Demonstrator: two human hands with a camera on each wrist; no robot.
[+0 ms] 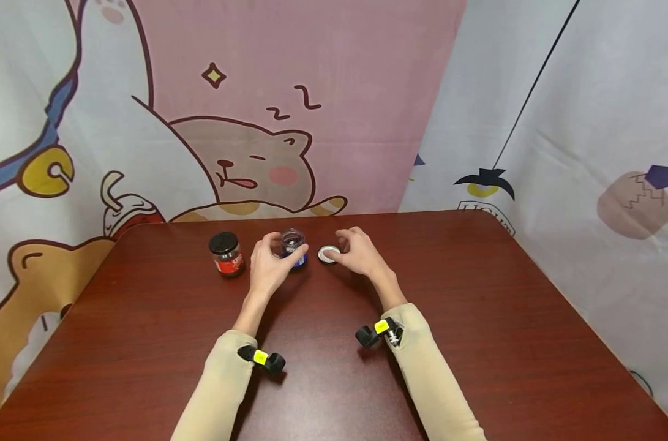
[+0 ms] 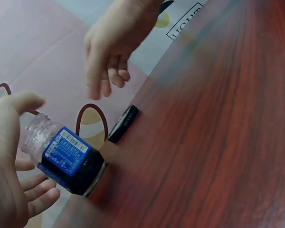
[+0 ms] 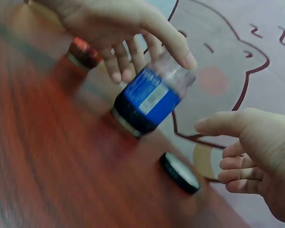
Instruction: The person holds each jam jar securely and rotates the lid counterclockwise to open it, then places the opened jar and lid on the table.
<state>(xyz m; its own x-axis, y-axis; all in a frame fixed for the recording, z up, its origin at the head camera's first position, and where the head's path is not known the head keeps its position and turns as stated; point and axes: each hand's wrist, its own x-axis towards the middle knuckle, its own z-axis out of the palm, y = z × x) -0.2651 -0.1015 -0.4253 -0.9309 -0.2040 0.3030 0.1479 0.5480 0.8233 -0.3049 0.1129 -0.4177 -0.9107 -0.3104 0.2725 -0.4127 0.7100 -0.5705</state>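
Note:
An uncapped glass jar [image 1: 292,239] with a blue label [image 2: 69,149] stands upright on the table, dark contents in its lower part. My left hand [image 1: 269,267] is spread around it, the thumb on its near side and the other fingers on its far side. Those fingers look relaxed, not closed round the glass, in the left wrist view. To the jar's right, a black-rimmed lid [image 1: 326,255] lies with its white inside up. Beside the lid is my right hand [image 1: 361,254], holding nothing, its thumb overlapping the lid's edge in the head view and the fingers loosely bent.
Left of my left hand stands a second jar [image 1: 227,256] with a black cap and a red label. The brown table [image 1: 477,318] ends at the back against a cloth [image 1: 367,92] printed with cartoon animals. A small black camera sits on each sleeve.

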